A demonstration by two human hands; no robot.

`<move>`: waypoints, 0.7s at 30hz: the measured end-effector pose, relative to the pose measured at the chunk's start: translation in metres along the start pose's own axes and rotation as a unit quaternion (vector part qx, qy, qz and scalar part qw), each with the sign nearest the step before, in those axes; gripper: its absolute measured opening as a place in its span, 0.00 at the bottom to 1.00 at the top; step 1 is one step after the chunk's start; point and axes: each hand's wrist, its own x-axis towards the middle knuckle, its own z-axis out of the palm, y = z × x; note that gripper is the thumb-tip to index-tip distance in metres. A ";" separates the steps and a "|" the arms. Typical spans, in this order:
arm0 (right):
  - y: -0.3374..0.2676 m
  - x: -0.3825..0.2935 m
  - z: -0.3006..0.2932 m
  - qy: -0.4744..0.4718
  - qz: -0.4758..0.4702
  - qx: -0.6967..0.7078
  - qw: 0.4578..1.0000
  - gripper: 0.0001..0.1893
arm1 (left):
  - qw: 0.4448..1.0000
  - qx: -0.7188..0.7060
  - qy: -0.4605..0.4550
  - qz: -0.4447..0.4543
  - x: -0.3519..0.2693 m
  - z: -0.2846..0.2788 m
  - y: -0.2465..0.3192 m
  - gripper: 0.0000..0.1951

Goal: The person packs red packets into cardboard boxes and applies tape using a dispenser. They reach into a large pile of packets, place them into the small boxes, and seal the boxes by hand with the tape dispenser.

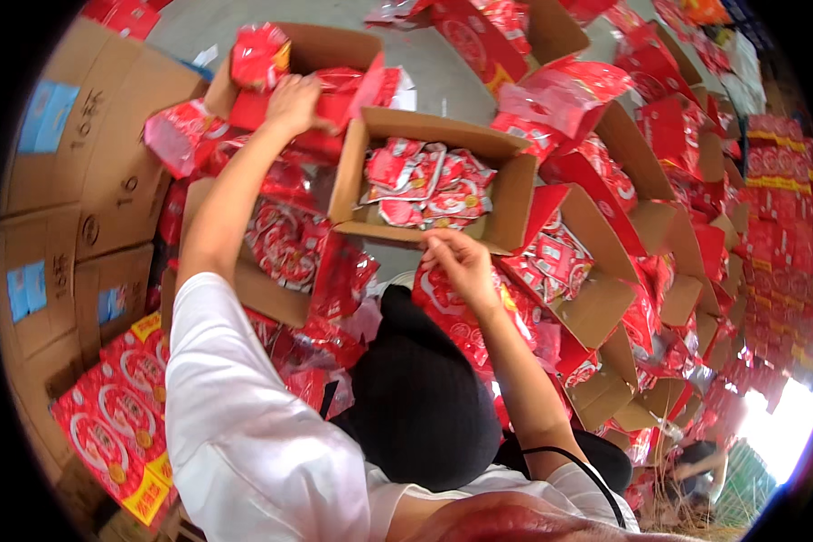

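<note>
An open cardboard box (440, 183) stands before me with a heap of small red-and-white packets (433, 179) inside. My right hand (457, 261) is at this box's near edge, thumb and fingertips close together; whether they pinch anything is unclear. Beneath that hand lies a large printed red plastic bag (447, 311). My left hand (295, 105) reaches into another open box (339, 44) at the upper left, over red packages. Its fingertips are near a red-and-yellow bag (261, 57), and its grip cannot be made out.
Several open boxes of red packets (596, 291) stand in rows on the right. Tall brown cartons (115, 135) are stacked at the left, above a red printed carton (122, 413). Red packages (779, 223) are piled far right. Another person (701, 471) is at the lower right.
</note>
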 end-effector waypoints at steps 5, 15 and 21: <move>-0.005 0.001 0.003 -0.030 0.012 -0.007 0.999 0.11 | 0.998 0.033 0.044 -0.006 -0.063 -0.050 0.034 0.24; -0.012 -0.004 -0.004 0.003 0.004 -0.051 0.999 0.10 | 0.956 -0.158 -0.216 -0.117 -0.085 -0.100 0.050 0.13; -0.021 0.000 0.004 -0.020 0.012 -0.049 0.999 0.10 | 0.987 0.009 -0.057 -0.152 -0.054 -0.033 -0.061 0.14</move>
